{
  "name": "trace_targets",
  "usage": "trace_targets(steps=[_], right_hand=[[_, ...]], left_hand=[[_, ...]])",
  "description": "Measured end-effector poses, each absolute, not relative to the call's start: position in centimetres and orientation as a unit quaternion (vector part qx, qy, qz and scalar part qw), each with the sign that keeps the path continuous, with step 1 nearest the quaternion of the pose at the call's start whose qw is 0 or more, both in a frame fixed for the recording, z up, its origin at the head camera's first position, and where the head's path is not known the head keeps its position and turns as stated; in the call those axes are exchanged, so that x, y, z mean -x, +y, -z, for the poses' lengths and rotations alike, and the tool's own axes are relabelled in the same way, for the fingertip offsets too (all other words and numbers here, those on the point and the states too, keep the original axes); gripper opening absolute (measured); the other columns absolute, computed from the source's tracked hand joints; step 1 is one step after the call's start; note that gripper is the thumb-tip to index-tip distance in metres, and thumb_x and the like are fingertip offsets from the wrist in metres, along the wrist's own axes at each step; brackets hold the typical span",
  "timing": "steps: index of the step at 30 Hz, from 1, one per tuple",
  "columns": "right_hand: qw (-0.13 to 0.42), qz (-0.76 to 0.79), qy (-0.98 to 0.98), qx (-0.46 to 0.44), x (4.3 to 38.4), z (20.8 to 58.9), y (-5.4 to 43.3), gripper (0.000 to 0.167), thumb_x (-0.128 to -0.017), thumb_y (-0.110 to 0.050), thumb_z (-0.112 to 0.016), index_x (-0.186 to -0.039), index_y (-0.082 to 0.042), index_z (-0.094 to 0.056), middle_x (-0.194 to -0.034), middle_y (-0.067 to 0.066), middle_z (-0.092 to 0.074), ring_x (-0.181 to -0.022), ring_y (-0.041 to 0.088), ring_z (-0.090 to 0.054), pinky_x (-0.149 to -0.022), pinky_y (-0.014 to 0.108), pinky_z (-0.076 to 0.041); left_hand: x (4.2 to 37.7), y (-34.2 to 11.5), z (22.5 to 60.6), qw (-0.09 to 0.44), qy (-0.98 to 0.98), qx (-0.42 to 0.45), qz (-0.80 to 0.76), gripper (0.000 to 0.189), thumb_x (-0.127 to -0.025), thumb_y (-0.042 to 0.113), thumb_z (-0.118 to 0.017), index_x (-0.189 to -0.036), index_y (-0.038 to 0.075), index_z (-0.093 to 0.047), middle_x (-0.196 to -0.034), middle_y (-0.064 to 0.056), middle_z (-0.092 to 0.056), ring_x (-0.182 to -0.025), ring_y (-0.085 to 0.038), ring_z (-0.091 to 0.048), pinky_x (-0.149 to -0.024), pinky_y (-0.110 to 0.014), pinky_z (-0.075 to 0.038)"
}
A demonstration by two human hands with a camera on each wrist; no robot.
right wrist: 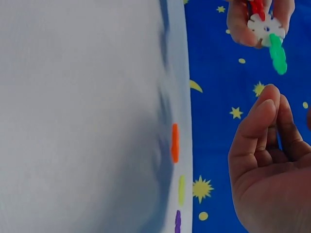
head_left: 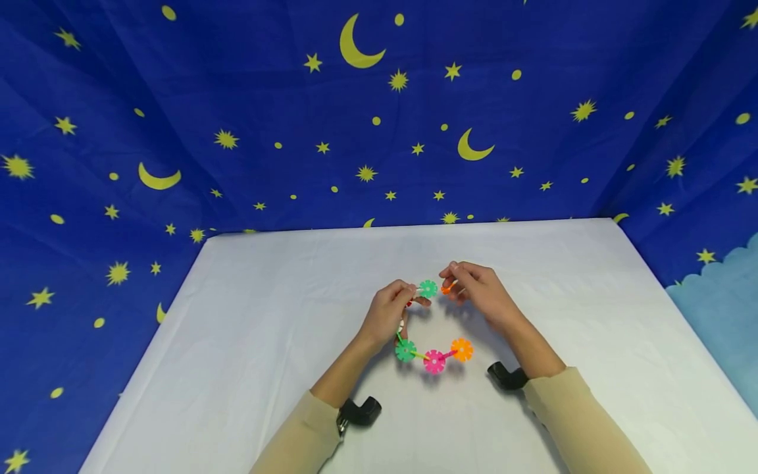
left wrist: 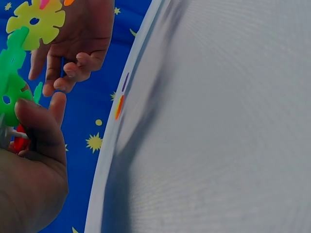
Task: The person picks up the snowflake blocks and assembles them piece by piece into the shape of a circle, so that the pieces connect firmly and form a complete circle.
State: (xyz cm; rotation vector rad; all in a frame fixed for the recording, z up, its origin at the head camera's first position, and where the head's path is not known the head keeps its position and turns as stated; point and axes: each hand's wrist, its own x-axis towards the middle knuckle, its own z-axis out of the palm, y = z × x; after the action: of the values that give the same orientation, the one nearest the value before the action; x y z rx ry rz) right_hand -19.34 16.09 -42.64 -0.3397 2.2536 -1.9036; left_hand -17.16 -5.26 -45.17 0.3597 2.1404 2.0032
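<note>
In the head view my left hand grips a curved chain of slotted plastic snowflake discs. Its upper end is a green disc, beyond the fingertips. From the lower side hang another green disc, a pink disc and an orange disc. A white disc between red and green ones shows at the left fingers in the right wrist view. My right hand is held apart from the chain, thumb and forefinger close together, nothing visible between them. An orange piece shows beside its fingers, partly covered.
Flat orange, yellow and purple discs lie on the white-covered table. A blue curtain with moons and stars stands behind it. Black wrist-worn devices sit by both sleeves.
</note>
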Motion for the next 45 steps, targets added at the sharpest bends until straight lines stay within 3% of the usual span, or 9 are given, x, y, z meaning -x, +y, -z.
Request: trace_targets(steps=[5,12,17,20,24,28,35,42,45], right_hand=[[0.074,0.639,0.759,0.107,20.4,44.5,16.8,0.055,-0.1,-0.042,-0.046,-0.112,0.009,-0.062,-0.099,0.028,-0.061,-0.076,0.033,-0.062,-0.065,0.042,-0.054],[0.079,0.633,0.764,0.103,21.1,44.8,17.2,0.047,-0.1,-0.035,-0.051,-0.114,0.009,-0.061,-0.102,0.029,-0.059,-0.078,0.028,-0.06,-0.065,0.037,-0.054],[0.087,0.625,0.769,0.099,21.5,44.7,17.3,0.038,-0.099,-0.026,-0.055,-0.116,0.007,-0.061,-0.104,0.026,-0.061,-0.081,0.03,-0.059,-0.066,0.035,-0.053],[0.092,0.61,0.781,0.098,21.9,44.8,17.5,0.035,-0.098,-0.024,-0.057,-0.116,0.006,-0.062,-0.105,0.024,-0.063,-0.08,0.035,-0.058,-0.068,0.038,-0.053],[0.104,0.565,0.813,0.099,22.7,45.2,17.9,0.033,-0.095,-0.023,-0.061,-0.117,0.002,-0.064,-0.104,0.02,-0.066,-0.079,0.038,-0.058,-0.066,0.041,-0.053],[0.109,0.51,0.847,0.106,23.3,45.7,18.1,0.027,-0.092,-0.017,-0.065,-0.113,0.0,-0.066,-0.099,0.014,-0.067,-0.076,0.032,-0.06,-0.065,0.04,-0.053],[0.093,0.393,0.904,0.138,23.8,46.3,18.0,0.032,-0.08,-0.013,-0.077,-0.111,-0.008,-0.069,-0.099,0.005,-0.065,-0.082,0.021,-0.055,-0.072,0.035,-0.047],[0.085,0.337,0.925,0.151,23.6,46.4,17.8,0.034,-0.08,-0.011,-0.077,-0.113,-0.006,-0.071,-0.097,0.008,-0.059,-0.081,0.023,-0.051,-0.072,0.035,-0.044],[0.079,0.344,0.923,0.153,23.5,46.4,17.8,0.03,-0.079,-0.01,-0.078,-0.108,-0.008,-0.07,-0.094,0.006,-0.059,-0.08,0.022,-0.051,-0.071,0.036,-0.044]], left_hand=[[17.3,-5.2,45.3,0.079,0.706,-0.114,-0.694,0.031,-0.102,0.024,-0.048,-0.1,-0.004,-0.061,-0.102,-0.016,-0.07,-0.031,-0.015,-0.043,-0.03,-0.03,-0.039],[17.5,-5.4,45.8,0.054,0.719,-0.102,-0.685,0.03,-0.1,0.031,-0.051,-0.115,0.011,-0.068,-0.101,-0.016,-0.07,-0.033,-0.015,-0.043,-0.032,-0.032,-0.042],[17.5,-5.4,45.9,0.054,0.725,-0.085,-0.682,0.031,-0.099,0.032,-0.053,-0.116,0.011,-0.069,-0.065,-0.013,-0.055,-0.032,-0.017,-0.044,-0.033,-0.032,-0.042],[17.5,-5.4,45.9,0.062,0.725,-0.08,-0.681,0.031,-0.1,0.03,-0.053,-0.116,0.009,-0.068,-0.054,-0.005,-0.043,-0.031,-0.017,-0.045,-0.033,-0.03,-0.042],[17.5,-5.4,45.7,0.069,0.726,-0.081,-0.679,0.031,-0.101,0.026,-0.051,-0.121,0.008,-0.066,-0.066,-0.008,-0.055,-0.032,-0.016,-0.043,-0.034,-0.03,-0.043],[17.0,-5.4,44.4,0.078,0.73,-0.101,-0.671,0.031,-0.103,0.022,-0.047,-0.128,0.01,-0.062,-0.097,-0.016,-0.069,-0.034,-0.015,-0.044,-0.035,-0.03,-0.044],[16.1,-5.3,42.6,0.064,0.736,-0.109,-0.665,0.031,-0.102,0.019,-0.047,-0.13,0.012,-0.06,-0.092,-0.012,-0.071,-0.034,-0.013,-0.039,-0.033,-0.034,-0.043],[16.0,-5.3,42.6,0.062,0.749,-0.112,-0.65,0.032,-0.103,0.019,-0.045,-0.131,0.012,-0.06,-0.079,-0.01,-0.064,-0.036,-0.011,-0.038,-0.035,-0.033,-0.044],[15.9,-5.3,42.7,0.056,0.753,-0.121,-0.644,0.032,-0.104,0.019,-0.044,-0.131,0.012,-0.06,-0.083,-0.011,-0.065,-0.039,-0.011,-0.038,-0.036,-0.033,-0.044]])
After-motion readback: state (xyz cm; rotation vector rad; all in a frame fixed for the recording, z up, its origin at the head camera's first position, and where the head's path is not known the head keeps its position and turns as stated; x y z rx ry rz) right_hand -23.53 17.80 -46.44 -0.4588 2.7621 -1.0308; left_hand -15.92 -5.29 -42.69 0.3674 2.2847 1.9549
